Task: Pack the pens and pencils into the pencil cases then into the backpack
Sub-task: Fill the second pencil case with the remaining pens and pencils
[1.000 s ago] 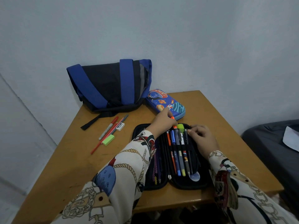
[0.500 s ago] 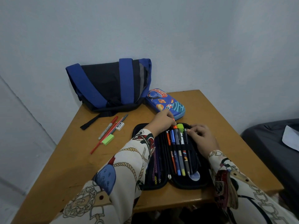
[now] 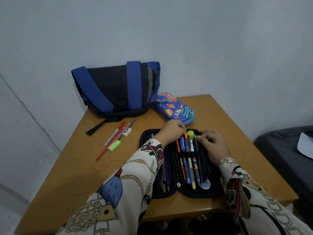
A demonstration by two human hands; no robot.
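Several pens already sit in the black case; my left hand pinches the orange pen, my right hand curls on the case edge. Four loose pens, backpack remain.

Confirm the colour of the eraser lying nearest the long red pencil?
Light green eraser, beside the red pencil on the table; head view, the only one.

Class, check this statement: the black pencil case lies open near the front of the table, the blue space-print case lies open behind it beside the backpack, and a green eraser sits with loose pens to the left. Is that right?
One detail is wrong. In the head view the blue space-print case is closed, not open. The black pencil case does lie open near the front of the table, the space-print case is beside the backpack, and the green eraser sits with the loose pens to the left.
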